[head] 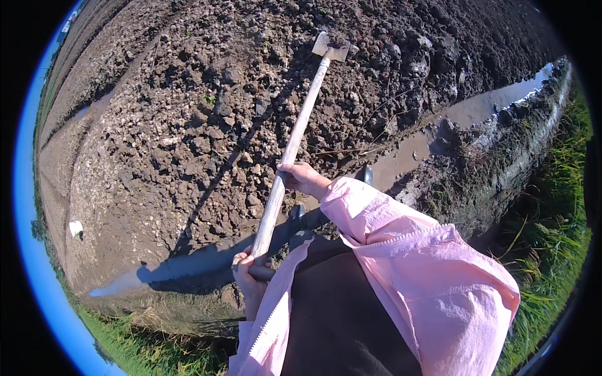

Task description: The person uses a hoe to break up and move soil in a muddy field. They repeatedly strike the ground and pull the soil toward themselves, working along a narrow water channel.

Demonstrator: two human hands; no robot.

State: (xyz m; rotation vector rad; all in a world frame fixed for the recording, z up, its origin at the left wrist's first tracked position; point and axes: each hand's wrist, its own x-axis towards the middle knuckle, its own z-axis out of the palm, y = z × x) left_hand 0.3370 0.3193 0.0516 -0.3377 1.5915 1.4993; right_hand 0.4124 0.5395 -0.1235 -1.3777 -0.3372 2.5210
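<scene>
A spade with a long, pale wooden shaft (301,124) reaches away from me across the soil. My right hand (301,178) is wrapped around the lower middle of that shaft. Nearer my body, my left hand (247,272) grips the handle end, where a short crosspiece (261,272) shows. At the far end the flat metal blade (323,44) rests on dark clods, part of it covered by soil or shadow. Rough, broken earth (221,127) lies under and around the tool. Pink sleeves cover both my arms.
A muddy water channel (400,164) runs past my feet, with the dark tip of a boot (368,176) beside it. Green grass (541,301) grows along the bank behind me. A white object (75,229) lies on the soil at far left.
</scene>
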